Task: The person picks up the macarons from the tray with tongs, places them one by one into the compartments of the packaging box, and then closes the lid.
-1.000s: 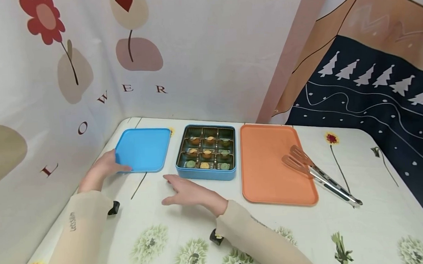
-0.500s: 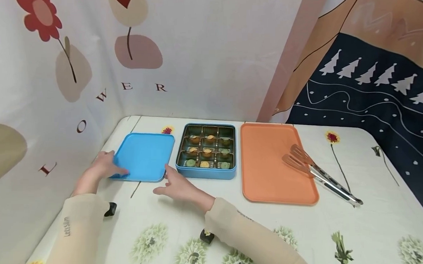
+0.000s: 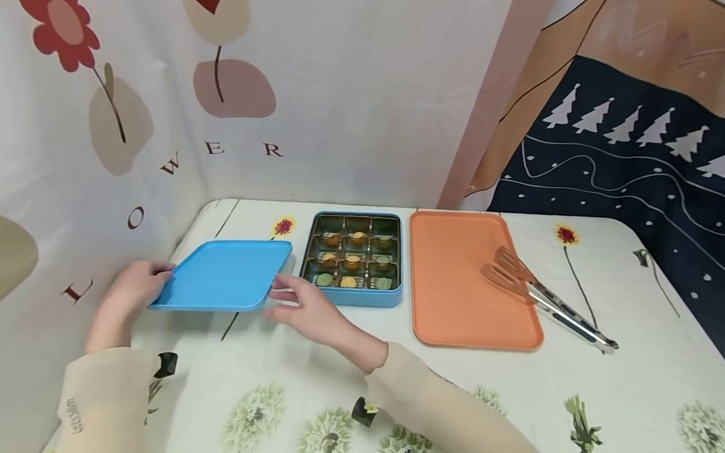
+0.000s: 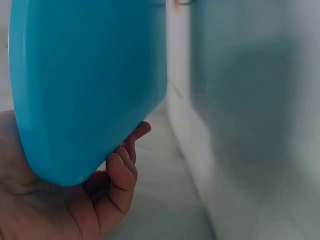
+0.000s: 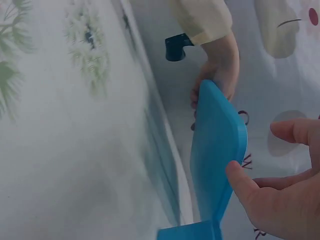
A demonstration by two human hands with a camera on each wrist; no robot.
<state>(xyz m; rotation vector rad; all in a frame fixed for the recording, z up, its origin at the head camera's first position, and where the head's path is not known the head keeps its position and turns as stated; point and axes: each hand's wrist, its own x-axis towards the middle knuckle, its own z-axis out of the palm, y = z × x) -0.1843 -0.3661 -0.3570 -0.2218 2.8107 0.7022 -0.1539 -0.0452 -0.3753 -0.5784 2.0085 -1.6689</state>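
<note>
A square blue lid (image 3: 226, 274) is raised off the table at the left, its shadow below it. My left hand (image 3: 133, 288) grips its left edge; in the left wrist view the curled fingers (image 4: 120, 175) lie along the lid's edge. At the lid's right corner is my right hand (image 3: 308, 312), fingers mostly straight. One fingertip meets the lid's rim in the right wrist view, while the thumb stays apart. Just right of the lid stands a blue box (image 3: 361, 297) with a dark divided insert, small yellow, orange and green pieces in its compartments.
An orange tray (image 3: 467, 303) lies right of the box. Tongs (image 3: 547, 300) rest with their slotted ends on it and handles on the cloth. A flower-printed cloth (image 3: 320, 381) covers the table; a printed curtain (image 3: 359, 120) hangs behind and at the left.
The blue lid has slid toward me, then risen off the table and shifted left. My left hand moved left with it; my right hand came to its right corner. Box, tray and tongs stay put.
</note>
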